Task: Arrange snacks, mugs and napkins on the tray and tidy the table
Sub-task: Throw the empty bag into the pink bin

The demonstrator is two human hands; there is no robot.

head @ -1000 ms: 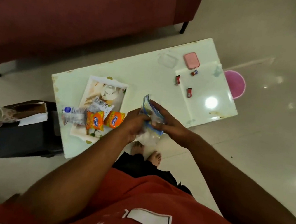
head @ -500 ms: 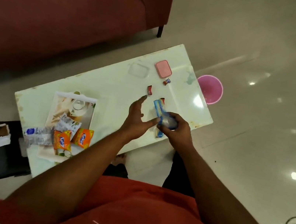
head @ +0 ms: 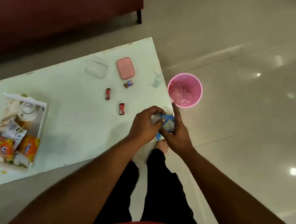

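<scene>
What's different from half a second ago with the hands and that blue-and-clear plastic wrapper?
The left hand, which was open beside it, has closed back on the crumpled blue-and-clear plastic wrapper; the right hand keeps hold. Both now work it at the white table's end near the pink bin. The three small red candies, pink lid and snack packets on the tray lie as before.

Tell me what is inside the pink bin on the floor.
The pink bin holds crumpled clear plastic, perhaps a liner or a wrapper. Anything beneath that plastic is covered, so whether other rubbish lies there cannot be seen.
</scene>
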